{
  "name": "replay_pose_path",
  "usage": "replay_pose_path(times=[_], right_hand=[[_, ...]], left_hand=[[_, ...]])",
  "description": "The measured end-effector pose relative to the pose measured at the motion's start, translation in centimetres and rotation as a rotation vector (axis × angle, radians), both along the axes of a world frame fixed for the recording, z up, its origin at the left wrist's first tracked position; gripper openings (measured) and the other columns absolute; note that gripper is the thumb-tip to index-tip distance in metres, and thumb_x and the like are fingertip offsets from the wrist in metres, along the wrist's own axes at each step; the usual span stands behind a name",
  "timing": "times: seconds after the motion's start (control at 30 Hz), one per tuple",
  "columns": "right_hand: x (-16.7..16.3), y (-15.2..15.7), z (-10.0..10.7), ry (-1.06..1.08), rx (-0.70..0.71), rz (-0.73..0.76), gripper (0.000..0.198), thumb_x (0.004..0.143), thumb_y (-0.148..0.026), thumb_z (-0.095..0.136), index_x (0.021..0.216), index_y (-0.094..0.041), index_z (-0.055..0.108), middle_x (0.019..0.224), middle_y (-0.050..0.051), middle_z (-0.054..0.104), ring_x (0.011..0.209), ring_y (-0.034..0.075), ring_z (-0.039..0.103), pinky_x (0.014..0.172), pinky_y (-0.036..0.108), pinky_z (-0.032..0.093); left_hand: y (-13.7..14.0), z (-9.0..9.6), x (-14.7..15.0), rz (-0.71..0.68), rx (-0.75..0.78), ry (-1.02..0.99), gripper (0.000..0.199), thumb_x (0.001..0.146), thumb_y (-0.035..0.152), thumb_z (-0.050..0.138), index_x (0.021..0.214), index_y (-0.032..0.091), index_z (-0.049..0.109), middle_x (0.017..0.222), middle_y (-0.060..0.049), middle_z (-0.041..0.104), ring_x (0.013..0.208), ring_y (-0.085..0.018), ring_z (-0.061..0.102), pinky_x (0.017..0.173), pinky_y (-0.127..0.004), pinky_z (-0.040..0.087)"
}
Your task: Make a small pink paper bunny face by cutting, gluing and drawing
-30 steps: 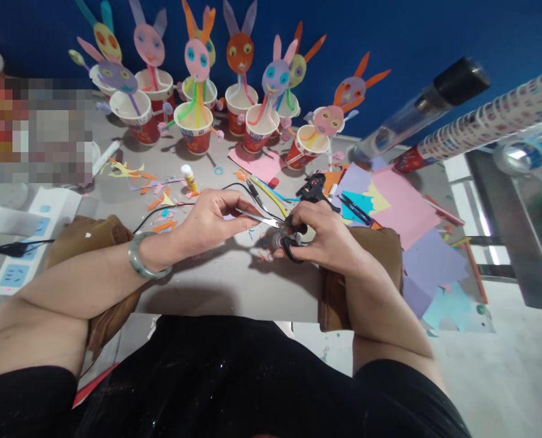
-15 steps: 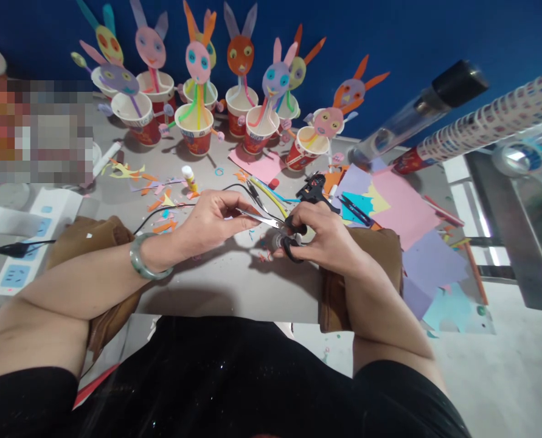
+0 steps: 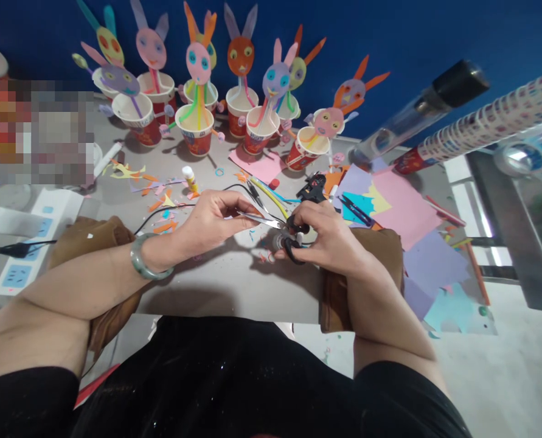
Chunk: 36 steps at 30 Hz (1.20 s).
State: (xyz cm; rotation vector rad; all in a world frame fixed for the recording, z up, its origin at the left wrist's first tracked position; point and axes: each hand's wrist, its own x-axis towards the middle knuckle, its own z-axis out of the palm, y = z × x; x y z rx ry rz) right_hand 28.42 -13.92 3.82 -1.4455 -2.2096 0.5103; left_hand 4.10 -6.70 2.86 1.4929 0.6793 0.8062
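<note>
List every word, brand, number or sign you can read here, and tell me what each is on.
No text can be read for certain.
Red paper cup with the yellow and green strips: lettering-like print, too small and blurred.
Cup stack: printed pattern, too blurred to read.
Glue stick: any label is too small to read.
Scissors in the right hand: no marking can be made out.
</note>
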Motion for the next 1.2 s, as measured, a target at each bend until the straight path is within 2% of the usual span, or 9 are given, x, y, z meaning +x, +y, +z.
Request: replay_pose_path(times=[0.57,0.77,0.97,1.2], right_hand=[[-0.12,-0.09,0.08,0.014,-0.016,-0.016,0.039,0.076,-0.039,0.08,0.078,-0.024,0.044,0.078,0.0,0.059,0.072,0.019,0.051,0.073,0.034,0.032],[0.31,-0.03,0.2,-0.005,0.012,0.007,0.046,0.073,-0.049,0.083,0.08,-0.024,0.045,0.08,0.001,0.059,0.074,0.02,0.054,0.075,0.035,0.032],[0.35,-0.08,0.3,-0.057,0.049,0.04,0.037,0.075,-0.039,0.079,0.082,-0.023,0.046,0.082,0.001,0.059,0.074,0.019,0.055,0.075,0.036,0.032],[0.24,0.0,0.2,-0.058,0.043,0.024,0.037,0.074,-0.04,0.08,0.081,-0.023,0.047,0.08,0.0,0.058,0.073,0.019,0.053,0.074,0.035,0.032]], left_hand=[[0.13,0.17,0.05,-0.018,0.033,-0.033,0.003,0.076,0.018,0.079,0.079,0.019,0.079,0.076,-0.001,0.077,0.069,-0.011,0.066,0.064,-0.022,0.051],[0.27,0.06,0.0,-0.025,-0.001,-0.01,0.008,0.072,0.017,0.08,0.08,0.018,0.079,0.078,-0.001,0.077,0.07,-0.012,0.067,0.063,-0.022,0.051],[0.21,-0.03,-0.16,-0.059,0.035,0.046,0.007,0.073,0.016,0.08,0.079,0.018,0.079,0.079,-0.002,0.078,0.072,-0.013,0.068,0.068,-0.024,0.053],[0.15,-0.06,-0.16,-0.048,0.082,0.06,0.007,0.075,0.021,0.081,0.081,0.018,0.08,0.079,-0.003,0.079,0.073,-0.015,0.07,0.067,-0.025,0.054]])
